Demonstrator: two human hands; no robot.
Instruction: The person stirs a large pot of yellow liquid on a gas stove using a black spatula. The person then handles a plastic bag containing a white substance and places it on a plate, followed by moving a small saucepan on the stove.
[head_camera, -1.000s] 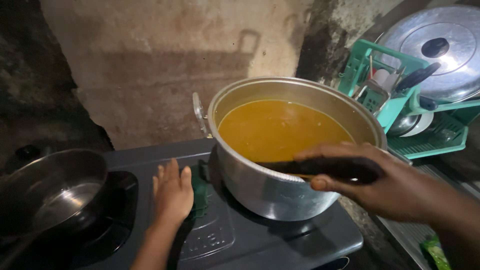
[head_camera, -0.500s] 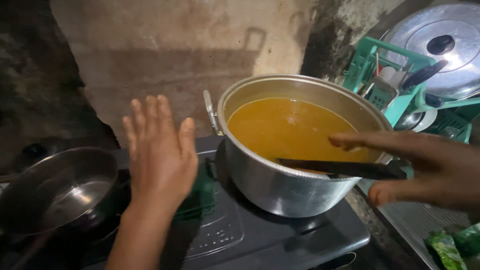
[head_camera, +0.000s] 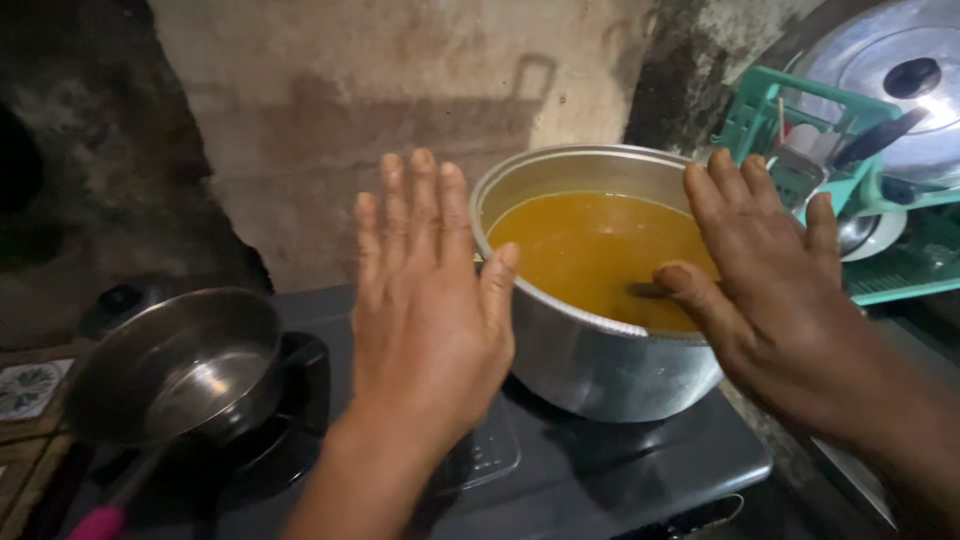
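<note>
Both hands are raised flat, backs toward the camera, on either side of a large aluminium pot (head_camera: 600, 350) that stands on the right burner of a dark gas stove (head_camera: 640, 470). The left hand (head_camera: 425, 300) is spread open, fingers straight and close together pointing up, thumb out toward the pot's left wall; it holds nothing, and whether the thumb touches the metal cannot be told. The right hand (head_camera: 765, 270) is open too, fingers extended and angled up and leftward over the pot's right rim, thumb pointing in over the edge; it grips nothing.

The pot is filled nearly to the brim with orange-yellow broth (head_camera: 590, 250). The dark tip of a utensil (head_camera: 650, 290) shows in the liquid just beside the right thumb, apart from it.

On the left burner sits a smaller steel saucepan (head_camera: 185, 365) with a pink-ended handle (head_camera: 100, 520) pointing toward the lower left. Behind the right hand, a green plastic dish rack (head_camera: 800, 110) holds a big round metal lid (head_camera: 900, 80) with a black knob.
</note>
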